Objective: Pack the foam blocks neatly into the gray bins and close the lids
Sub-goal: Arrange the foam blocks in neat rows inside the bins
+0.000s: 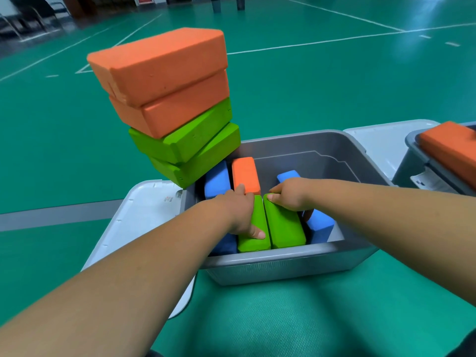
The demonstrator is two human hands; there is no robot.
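The two green blocks, the left green block (253, 243) and the right green block (286, 228), stand side by side in the near half of the gray bin (283, 266). Our left hand (239, 210) grips the left one, thumb laid on its top. The fingers (273, 199) of our right hand (291, 193) curl over the far end of the right one. To seat them well, we should press both down evenly, keep them flush together and in line with the orange block (246, 175) behind, and not nudge the leaning stack (177, 104) at the bin's far left corner.
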